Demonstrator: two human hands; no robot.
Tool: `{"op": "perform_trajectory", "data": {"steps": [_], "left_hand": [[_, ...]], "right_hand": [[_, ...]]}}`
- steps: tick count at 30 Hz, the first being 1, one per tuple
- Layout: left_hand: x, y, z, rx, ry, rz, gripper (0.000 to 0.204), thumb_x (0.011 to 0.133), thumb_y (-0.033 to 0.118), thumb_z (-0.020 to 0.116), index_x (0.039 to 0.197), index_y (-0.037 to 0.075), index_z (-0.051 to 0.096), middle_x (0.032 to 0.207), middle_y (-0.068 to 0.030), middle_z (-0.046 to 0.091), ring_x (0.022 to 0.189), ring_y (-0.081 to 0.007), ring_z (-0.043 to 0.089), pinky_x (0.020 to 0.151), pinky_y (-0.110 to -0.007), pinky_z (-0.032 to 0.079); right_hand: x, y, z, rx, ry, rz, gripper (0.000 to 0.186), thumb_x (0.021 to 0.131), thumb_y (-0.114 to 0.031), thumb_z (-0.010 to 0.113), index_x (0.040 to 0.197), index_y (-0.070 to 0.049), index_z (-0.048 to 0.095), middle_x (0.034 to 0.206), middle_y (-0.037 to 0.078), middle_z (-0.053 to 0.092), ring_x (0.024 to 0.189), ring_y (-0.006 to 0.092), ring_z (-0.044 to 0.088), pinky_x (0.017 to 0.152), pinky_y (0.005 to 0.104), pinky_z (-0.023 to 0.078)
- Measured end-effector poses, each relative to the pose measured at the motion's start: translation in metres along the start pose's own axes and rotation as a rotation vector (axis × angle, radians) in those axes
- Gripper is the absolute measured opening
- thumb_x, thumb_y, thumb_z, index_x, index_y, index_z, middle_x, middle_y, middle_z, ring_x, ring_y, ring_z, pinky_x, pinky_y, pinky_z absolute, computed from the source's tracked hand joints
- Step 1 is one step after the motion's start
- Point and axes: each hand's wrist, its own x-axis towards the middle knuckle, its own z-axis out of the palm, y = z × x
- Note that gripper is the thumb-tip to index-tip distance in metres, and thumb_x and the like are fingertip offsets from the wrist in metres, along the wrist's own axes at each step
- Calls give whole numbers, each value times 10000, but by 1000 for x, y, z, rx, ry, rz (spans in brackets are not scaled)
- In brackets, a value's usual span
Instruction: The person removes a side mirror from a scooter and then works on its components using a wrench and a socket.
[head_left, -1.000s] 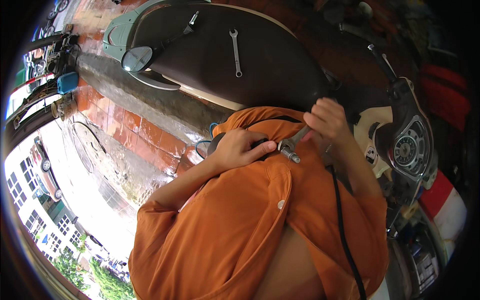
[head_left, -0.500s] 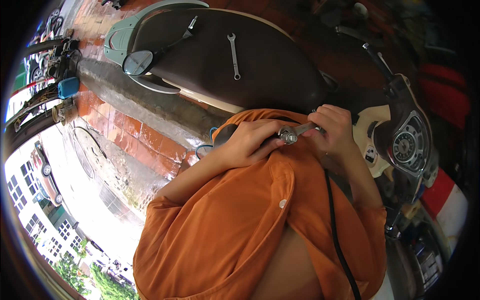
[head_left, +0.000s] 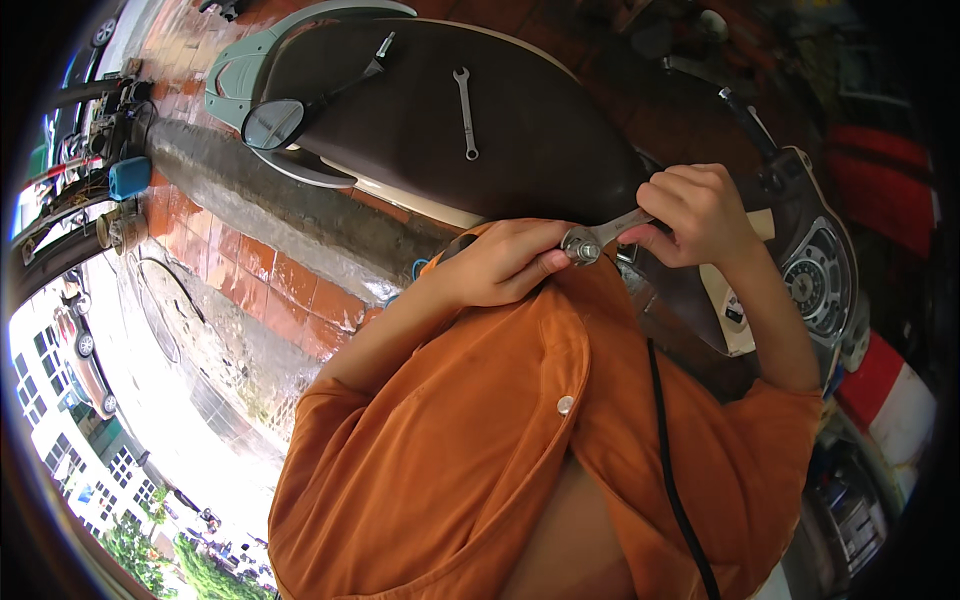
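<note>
My left hand (head_left: 515, 262) is closed around a metal fitting with a threaded end and nut (head_left: 582, 248), held in front of my orange shirt. What lies inside that palm is hidden; a dark rounded edge (head_left: 458, 247) shows just behind the hand. In my right hand (head_left: 695, 215) is the shank of a silver wrench (head_left: 622, 225), its head set against the fitting. A second wrench (head_left: 466, 115) lies on the brown scooter seat (head_left: 530, 90). Left of it rests a round mirror (head_left: 274, 125) with a black stem.
The scooter's handlebar and round gauge (head_left: 808, 285) are at the right. A black cord (head_left: 668, 470) hangs down over my shirt. Wet red tiles (head_left: 290, 290) and a concrete strip lie at the left, with a blue container (head_left: 130, 178) farther off.
My right hand has swung outward to the right and slightly up with the wrench, whose shank now shows more. My left hand stays nearly in place around the fitting.
</note>
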Motion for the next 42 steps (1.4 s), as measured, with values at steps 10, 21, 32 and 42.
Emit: {"op": "perform_trajectory", "data": {"steps": [10, 21, 32, 42], "left_hand": [[24, 2, 10, 143, 223, -108, 164, 987, 174, 542, 927, 23, 526, 708, -186, 596, 670, -420, 608, 590, -482, 463], [89, -89, -16, 548, 362, -384, 343, 1041, 308, 433, 904, 29, 577, 693, -275, 620, 699, -490, 613, 618, -564, 479], [47, -182, 21, 494, 207, -426, 382, 1029, 288, 442, 830, 16, 622, 749, -247, 653, 715, -472, 625, 657, -538, 496], [40, -193, 25, 484, 203, -457, 374, 1023, 294, 459, 841, 16, 631, 748, -259, 656, 718, -465, 638, 659, -524, 511]], "right_hand": [[-8, 5, 13, 50, -8, 240, 414, 829, -383, 758, 671, -80, 525, 536, 52, 501, 452, 234, 539, 429, 338, 394], [-5, 12, 63, 202, -188, 847, 218, 957, -142, 522, 1103, -46, 651, 788, 200, 673, 766, 403, 660, 712, 457, 524], [-64, -16, 138, 1106, 162, 933, 145, 934, -46, 581, 1060, -26, 649, 1096, 62, 638, 894, 120, 585, 829, 283, 532], [-19, 26, 199, 1398, 798, 738, 552, 1080, -240, 409, 556, -98, 305, 513, -26, 326, 472, 82, 304, 517, 285, 295]]}}
